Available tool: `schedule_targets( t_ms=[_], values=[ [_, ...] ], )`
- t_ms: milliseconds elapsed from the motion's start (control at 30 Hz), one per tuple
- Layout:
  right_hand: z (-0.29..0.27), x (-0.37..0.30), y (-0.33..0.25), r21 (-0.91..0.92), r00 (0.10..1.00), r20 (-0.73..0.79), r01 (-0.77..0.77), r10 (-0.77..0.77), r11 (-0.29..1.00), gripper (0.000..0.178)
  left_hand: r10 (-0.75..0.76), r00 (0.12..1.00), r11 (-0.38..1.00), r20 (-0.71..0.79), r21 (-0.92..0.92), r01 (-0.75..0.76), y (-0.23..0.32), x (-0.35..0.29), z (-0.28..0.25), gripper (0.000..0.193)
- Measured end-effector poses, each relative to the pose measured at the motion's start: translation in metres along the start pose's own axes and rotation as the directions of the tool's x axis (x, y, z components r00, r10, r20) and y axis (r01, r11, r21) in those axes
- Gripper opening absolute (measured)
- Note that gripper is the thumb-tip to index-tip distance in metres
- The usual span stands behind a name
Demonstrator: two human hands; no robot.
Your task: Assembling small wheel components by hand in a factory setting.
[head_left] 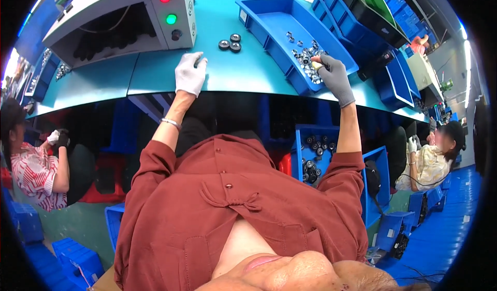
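My left hand (190, 74), in a white glove, rests at the table's near edge beside the white machine. Its fingers are loosely bent and apart, with nothing seen in them. Three black wheel-like parts with shiny centres (230, 43) lie together on the table, just beyond it to the right. My right hand (335, 77), in a grey glove with bare fingertips, reaches over the near right end of a long blue tray (266, 29). Its thumb and fingers close together above a heap of small shiny metal parts (306, 58); whatever sits between them is too small to tell.
The white machine (184, 16) with red and green buttons has a dark opening at the left. Stacked blue bins (341, 19) stand at the right. Below the table edge, a blue bin (298, 151) holds black round parts. Two other people sit working, one on either side.
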State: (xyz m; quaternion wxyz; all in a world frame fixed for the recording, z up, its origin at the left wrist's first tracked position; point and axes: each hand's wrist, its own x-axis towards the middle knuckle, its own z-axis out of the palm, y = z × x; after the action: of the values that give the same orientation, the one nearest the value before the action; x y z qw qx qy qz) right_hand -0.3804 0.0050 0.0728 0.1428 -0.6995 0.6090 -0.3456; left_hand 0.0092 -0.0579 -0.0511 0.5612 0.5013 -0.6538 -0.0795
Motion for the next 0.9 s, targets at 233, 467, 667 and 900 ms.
schedule_targets(
  t_ms=[233,467,667,900],
  values=[
    [0.004,0.026,0.031,-0.046,0.993,-0.024,0.113,-0.115,0.992,0.026,-0.02,0.999,1.0,0.042,-0.003,0.02,-0.002,0.0,-0.003,0.02],
    [0.001,0.083,0.05,-0.071,0.973,0.231,0.044,-0.027,0.997,0.027,-0.18,0.983,0.982,0.042,-0.044,0.182,-0.001,0.011,0.001,0.02],
    [0.031,0.159,0.093,-0.312,0.946,0.281,0.247,-0.16,0.917,0.03,-0.041,0.999,0.999,0.025,-0.003,0.042,0.001,0.002,-0.007,0.019],
    [0.076,0.188,0.091,-0.427,0.938,0.345,0.159,-0.002,0.89,0.038,-0.172,0.985,0.985,-0.033,-0.035,0.171,-0.01,-0.002,-0.051,0.02]
  ],
)
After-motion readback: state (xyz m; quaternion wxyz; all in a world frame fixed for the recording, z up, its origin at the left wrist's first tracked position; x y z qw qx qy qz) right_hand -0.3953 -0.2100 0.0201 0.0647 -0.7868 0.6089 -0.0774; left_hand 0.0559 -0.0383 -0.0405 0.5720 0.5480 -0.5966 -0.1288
